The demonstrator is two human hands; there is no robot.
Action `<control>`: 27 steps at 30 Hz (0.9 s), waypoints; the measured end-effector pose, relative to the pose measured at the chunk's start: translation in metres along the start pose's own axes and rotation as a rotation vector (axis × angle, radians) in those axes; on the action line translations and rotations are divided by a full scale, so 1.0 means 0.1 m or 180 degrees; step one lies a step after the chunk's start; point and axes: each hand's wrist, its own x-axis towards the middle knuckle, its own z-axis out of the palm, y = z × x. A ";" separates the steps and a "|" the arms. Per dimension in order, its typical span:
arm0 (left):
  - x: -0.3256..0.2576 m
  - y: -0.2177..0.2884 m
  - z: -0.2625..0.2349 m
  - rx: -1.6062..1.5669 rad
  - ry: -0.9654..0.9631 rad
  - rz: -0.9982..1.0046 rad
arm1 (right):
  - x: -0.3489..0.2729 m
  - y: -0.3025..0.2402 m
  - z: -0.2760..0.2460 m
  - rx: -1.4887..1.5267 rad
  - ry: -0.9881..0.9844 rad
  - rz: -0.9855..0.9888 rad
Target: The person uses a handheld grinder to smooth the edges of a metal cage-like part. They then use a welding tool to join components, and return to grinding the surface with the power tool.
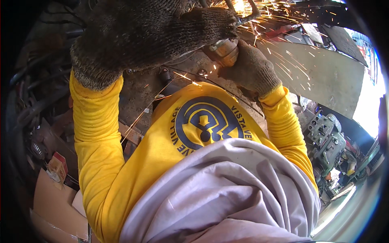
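Observation:
My left hand (162,32), in a dark, dirty knitted glove, fills the upper left. Its fingers curl beside a dark bent metal piece (252,13), which sticks out past the fingertips; the rest of the grip is hidden. My right hand (255,69), in a brown knitted glove, is closed around what looks like a grinder (225,52) with a worn, orange-brown body. Its front end is covered by the left glove. Bright sparks (243,6) burst at the top edge, past both hands, and fly right and downward.
At right, a large flat sheet (324,69) lies under falling sparks. A grey-green machine (326,135) stands below it. Cardboard (56,202) and a small red-and-tan box (57,165) lie at lower left. My sandalled foot (165,76) rests on the dirty floor.

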 end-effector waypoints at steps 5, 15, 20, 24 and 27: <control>-0.07 0.07 0.09 -0.0709 0.0087 -0.0220 | -0.09 0.06 0.03 -0.0052 0.0000 0.0190; -0.15 -0.10 0.01 -0.1005 0.0278 -0.0138 | 0.02 0.07 0.08 -0.0010 0.0075 0.0052; -0.11 -0.05 -0.17 -0.0792 -0.0144 -0.0348 | -0.02 -0.14 -0.06 -0.0127 -0.0106 0.0142; -0.04 0.07 -0.19 -0.0643 -0.0126 -0.0661 | -0.02 -0.12 -0.05 0.0019 -0.0095 -0.0039; -0.14 -0.09 0.10 -0.1021 0.0397 -0.0272 | -0.02 -0.13 -0.06 0.0067 -0.0062 0.0101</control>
